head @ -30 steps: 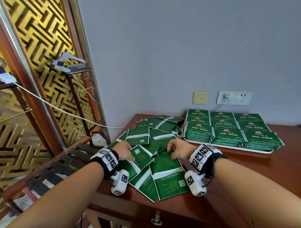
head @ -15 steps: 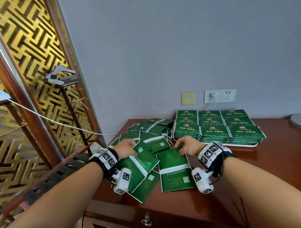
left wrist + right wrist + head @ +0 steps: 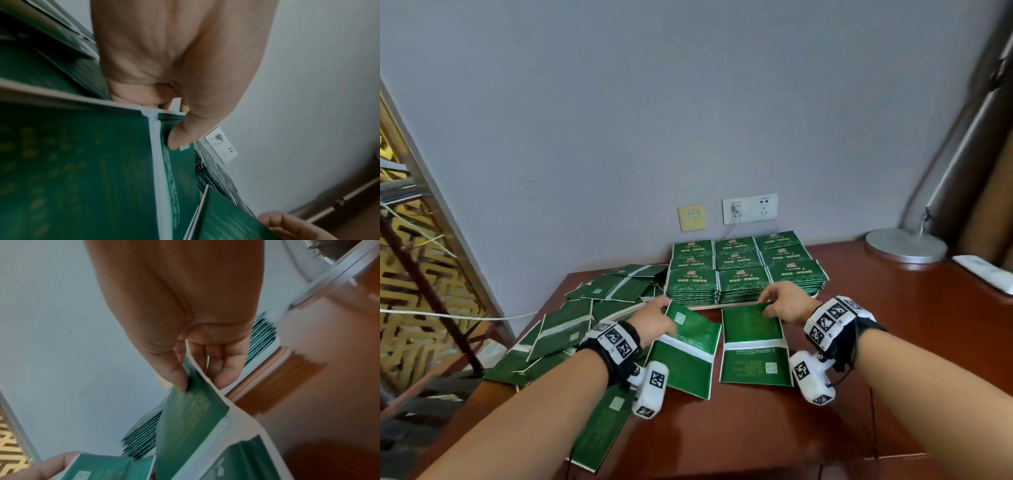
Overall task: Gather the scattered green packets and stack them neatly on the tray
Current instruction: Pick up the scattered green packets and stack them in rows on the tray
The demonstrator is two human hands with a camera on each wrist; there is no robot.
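each hand pinched a green packet by its far edge: left hand point(image 3: 654, 320) on one packet point(image 3: 685, 353), right hand point(image 3: 782, 303) on another point(image 3: 753, 346), fingers clamped, just near of the tray point(image 3: 709, 306). packets judged light, thin, floppy, likely slippery; edge grip suits.

Head view: we get even, soft daylight, no hard shadows, mild sheen on the wooden desk point(image 3: 774, 428). Wide-angle bends the lamp pole point(image 3: 962, 144) and lattice screen point(image 3: 410, 291) at the edges. Left wrist view is dim, packet print point(image 3: 72, 170) smeared. Right wrist view is brighter, with motion blur on the stacked packets point(image 3: 261, 335).
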